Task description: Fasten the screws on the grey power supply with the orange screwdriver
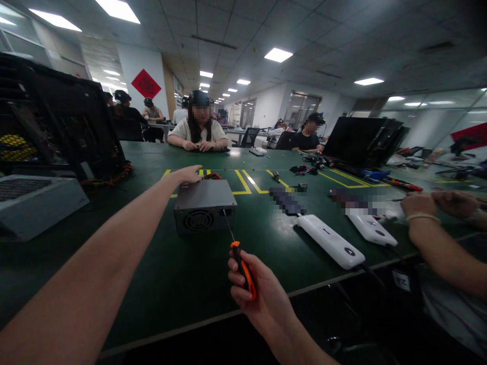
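A grey metal computer power supply (211, 195) sits on the green tabletop, with its fan grille facing me. My left hand (189, 175) is at its far left corner, gripping the back edge near a bundle of coloured cables (212, 176); part of the fingers is hidden. In my right hand (253, 281) is an orange and black screwdriver (245, 271), fingers wrapped round its handle. The thin shaft slants up and away from me, and its tip meets the upper right of the unit's front face. Whether it sits in a screw is too small to tell.
On the left stand an open black computer case (57, 116) and another grey metal box (38, 205). White power banks (331, 241) with cables lie to the right. Beside me a co-worker's hands (420, 205) reach over the table. Another person (198, 124) sits opposite.
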Available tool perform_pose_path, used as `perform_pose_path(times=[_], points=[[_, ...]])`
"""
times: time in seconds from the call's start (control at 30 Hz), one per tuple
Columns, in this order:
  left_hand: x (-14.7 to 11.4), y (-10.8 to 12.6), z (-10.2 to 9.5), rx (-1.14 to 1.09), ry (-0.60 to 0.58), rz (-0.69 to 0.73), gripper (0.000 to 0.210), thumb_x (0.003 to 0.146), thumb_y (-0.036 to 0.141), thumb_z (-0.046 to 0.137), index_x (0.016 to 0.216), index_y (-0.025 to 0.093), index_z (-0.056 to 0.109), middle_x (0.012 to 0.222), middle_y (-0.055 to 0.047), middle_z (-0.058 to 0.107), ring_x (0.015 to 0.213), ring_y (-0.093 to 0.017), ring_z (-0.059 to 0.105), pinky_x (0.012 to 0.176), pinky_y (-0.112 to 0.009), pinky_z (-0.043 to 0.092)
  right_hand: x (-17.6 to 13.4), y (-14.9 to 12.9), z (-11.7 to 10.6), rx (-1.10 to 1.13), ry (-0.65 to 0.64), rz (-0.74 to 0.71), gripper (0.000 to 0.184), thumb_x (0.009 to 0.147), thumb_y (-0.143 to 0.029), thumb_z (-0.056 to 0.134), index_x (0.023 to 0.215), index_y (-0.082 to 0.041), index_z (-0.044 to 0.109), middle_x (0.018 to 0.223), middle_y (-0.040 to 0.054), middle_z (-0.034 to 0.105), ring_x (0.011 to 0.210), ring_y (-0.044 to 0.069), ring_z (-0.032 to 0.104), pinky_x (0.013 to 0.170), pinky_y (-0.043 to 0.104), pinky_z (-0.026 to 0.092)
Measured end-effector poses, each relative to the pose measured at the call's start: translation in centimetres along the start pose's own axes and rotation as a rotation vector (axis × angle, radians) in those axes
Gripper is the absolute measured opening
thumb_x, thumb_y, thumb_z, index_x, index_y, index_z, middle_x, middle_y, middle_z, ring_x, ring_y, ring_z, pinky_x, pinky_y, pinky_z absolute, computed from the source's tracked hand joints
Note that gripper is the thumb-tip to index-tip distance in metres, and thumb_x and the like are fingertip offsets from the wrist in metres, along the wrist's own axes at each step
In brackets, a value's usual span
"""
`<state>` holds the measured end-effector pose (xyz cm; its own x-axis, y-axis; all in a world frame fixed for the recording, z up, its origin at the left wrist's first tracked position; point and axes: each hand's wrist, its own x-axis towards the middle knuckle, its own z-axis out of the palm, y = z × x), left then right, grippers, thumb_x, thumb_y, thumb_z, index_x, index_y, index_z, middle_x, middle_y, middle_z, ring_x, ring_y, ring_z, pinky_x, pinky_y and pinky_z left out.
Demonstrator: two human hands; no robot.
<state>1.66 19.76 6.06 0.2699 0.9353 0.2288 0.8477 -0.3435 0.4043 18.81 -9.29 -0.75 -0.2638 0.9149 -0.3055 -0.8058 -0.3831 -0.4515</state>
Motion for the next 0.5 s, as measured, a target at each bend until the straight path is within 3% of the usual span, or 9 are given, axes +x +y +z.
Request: perform_pose_path(times=[0.13,0.23,0.27,0.3,0.37,0.4,0.5], points=[[1.4,0.4,0.6,-0.025,-0.066,0.008,0.02,0.063,0.014,0.061,0.083,0.015,0.066,0.085,-0.006,0.068,0.081,-0.02,0.059,0.076,-0.027,0.042,0.5,-0.2,-0.4,-0.007,0.001,0.039,0.016,0.069,-0.022,0.063,0.077,-0.012,0.054,0.062,-0.0017,0.05,0.045,0.001,0.038,0.034,0.009,0.02],[-0.5,1.2,-0.2,-0.054,0.075,0.01,0.017,0.074,0.018,0.052,0.085,0.01,0.063,0.085,-0.007,0.065,0.086,-0.019,0.055,0.08,-0.028,0.039,0.5,-0.2,-0.6,-0.07,-0.013,-0.004,0.02,0.068,-0.025,0.065,0.077,-0.013,0.053,0.062,-0.0022,0.051,0.045,0.001,0.037,0.034,0.009,0.019],[-1.7,1.6,-0.5,-0.09,0.149,0.035,0.02,0.078,0.021,0.047,0.089,0.01,0.061,0.088,-0.006,0.063,0.088,-0.017,0.053,0.082,-0.028,0.037,0.4,-0.2,-0.6,-0.103,-0.023,-0.035,0.021,0.067,-0.027,0.066,0.076,-0.013,0.052,0.062,-0.0024,0.05,0.045,0.002,0.037,0.034,0.01,0.019],[-3.3,2.2,-0.7,-0.243,0.302,0.072,0.02,0.08,0.021,0.046,0.089,0.009,0.06,0.088,-0.006,0.062,0.088,-0.017,0.053,0.083,-0.029,0.037,0.2,-0.1,-0.6,-0.141,-0.031,-0.077,0.023,0.067,-0.029,0.067,0.076,-0.014,0.051,0.062,-0.0026,0.05,0.046,0.002,0.037,0.035,0.01,0.019],[-7.5,3.6,-0.8,-0.327,0.351,0.12,0.024,0.084,0.027,0.041,0.096,0.013,0.056,0.095,-0.005,0.06,0.088,-0.014,0.053,0.08,-0.027,0.039,-0.2,0.2,-0.6,-0.222,-0.035,-0.167,0.025,0.068,-0.032,0.066,0.077,-0.016,0.05,0.063,-0.003,0.05,0.047,0.003,0.037,0.035,0.011,0.02],[-9.8,4.4,-0.6,-0.394,0.343,0.112,0.024,0.085,0.029,0.04,0.096,0.013,0.055,0.09,-0.004,0.061,0.083,-0.013,0.055,0.073,-0.025,0.042,-0.5,0.4,-0.6,-0.263,-0.028,-0.209,0.025,0.07,-0.034,0.065,0.078,-0.016,0.049,0.064,-0.0031,0.051,0.047,0.003,0.037,0.036,0.011,0.02],[-16.7,6.4,0.3,-0.977,0.101,-0.097,0.027,0.081,0.038,0.051,0.089,0.014,0.057,0.089,-0.006,0.061,0.081,-0.014,0.057,0.064,-0.024,0.044,-1.4,1.2,-0.4,-0.38,-0.006,-0.291,0.025,0.073,-0.037,0.063,0.08,-0.018,0.048,0.066,-0.0037,0.051,0.048,0.003,0.038,0.037,0.012,0.022]])
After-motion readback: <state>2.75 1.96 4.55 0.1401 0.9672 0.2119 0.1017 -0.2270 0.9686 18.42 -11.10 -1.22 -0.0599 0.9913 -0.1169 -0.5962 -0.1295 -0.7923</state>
